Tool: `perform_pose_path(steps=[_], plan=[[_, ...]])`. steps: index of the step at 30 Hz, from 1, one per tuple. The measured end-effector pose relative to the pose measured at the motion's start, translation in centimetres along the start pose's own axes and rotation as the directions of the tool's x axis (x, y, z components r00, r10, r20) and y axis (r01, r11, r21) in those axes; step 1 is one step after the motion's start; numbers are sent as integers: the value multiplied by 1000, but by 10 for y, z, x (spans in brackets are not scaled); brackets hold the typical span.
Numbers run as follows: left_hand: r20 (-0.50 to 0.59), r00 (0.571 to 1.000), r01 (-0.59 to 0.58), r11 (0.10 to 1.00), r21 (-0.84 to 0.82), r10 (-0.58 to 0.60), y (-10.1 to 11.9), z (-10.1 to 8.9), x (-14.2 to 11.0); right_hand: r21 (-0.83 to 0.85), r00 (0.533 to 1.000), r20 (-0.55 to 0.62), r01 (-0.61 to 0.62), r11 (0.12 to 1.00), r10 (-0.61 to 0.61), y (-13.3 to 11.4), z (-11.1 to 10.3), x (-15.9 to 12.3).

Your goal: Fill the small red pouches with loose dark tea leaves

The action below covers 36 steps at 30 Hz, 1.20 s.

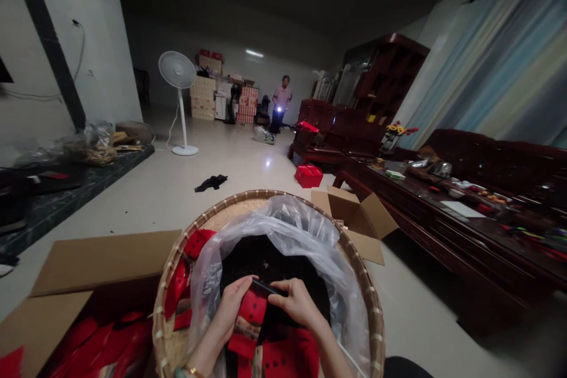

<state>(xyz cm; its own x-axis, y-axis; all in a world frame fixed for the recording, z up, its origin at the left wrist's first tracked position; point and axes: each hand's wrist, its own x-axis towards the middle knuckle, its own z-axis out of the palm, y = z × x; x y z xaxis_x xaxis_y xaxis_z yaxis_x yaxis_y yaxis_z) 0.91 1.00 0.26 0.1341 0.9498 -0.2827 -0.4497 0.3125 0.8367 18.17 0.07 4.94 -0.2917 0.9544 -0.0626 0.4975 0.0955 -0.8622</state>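
My left hand (233,310) and my right hand (296,303) meet above a round woven bamboo tray (372,289). Both pinch a narrow black strip (266,287), whose middle spans the gap between them. Just below hangs a red paper piece with dark marks (252,307). A clear plastic bag (283,230) lines much of the tray, with dark material (266,260) inside it. More red paper pieces (177,286) lie along the tray's left side. An open cardboard box (101,263) to the left holds red items (101,345).
A second cardboard box (354,218) sits behind the tray, with a red box (309,176) and black cloth (211,183) on the floor beyond. A dark wooden table (420,189) runs along the right. Farther off, a person (281,100) stands holding a light, near a white fan (178,71).
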Motion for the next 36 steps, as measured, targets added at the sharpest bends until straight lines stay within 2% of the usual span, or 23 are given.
perform_pose_path(steps=[5,9,11,15,18,23,28,33,36], plan=[[29,998,55,998,14,-55,5,3,-6,48,997,-76,-29,998,33,4,7,-1],[64,969,229,965,126,-238,8,7,-15,48,992,-117,-32,998,37,7,8,-2],[93,953,276,952,131,-289,9,8,-18,58,990,-133,-33,998,41,9,8,-1],[121,960,238,964,116,-252,8,8,-18,121,989,-130,-57,991,72,20,10,2],[108,964,225,963,150,-242,5,6,-16,186,978,-131,-139,973,165,34,12,6],[138,960,225,963,150,-246,3,5,-14,255,962,-37,-254,933,272,49,7,7],[181,946,239,955,179,-270,7,5,-15,293,972,34,-232,927,232,44,2,6],[166,961,196,970,145,-219,6,7,-18,374,979,41,-201,906,200,38,2,4],[197,955,195,970,148,-222,7,7,-19,452,980,120,-195,870,158,32,-1,0]])
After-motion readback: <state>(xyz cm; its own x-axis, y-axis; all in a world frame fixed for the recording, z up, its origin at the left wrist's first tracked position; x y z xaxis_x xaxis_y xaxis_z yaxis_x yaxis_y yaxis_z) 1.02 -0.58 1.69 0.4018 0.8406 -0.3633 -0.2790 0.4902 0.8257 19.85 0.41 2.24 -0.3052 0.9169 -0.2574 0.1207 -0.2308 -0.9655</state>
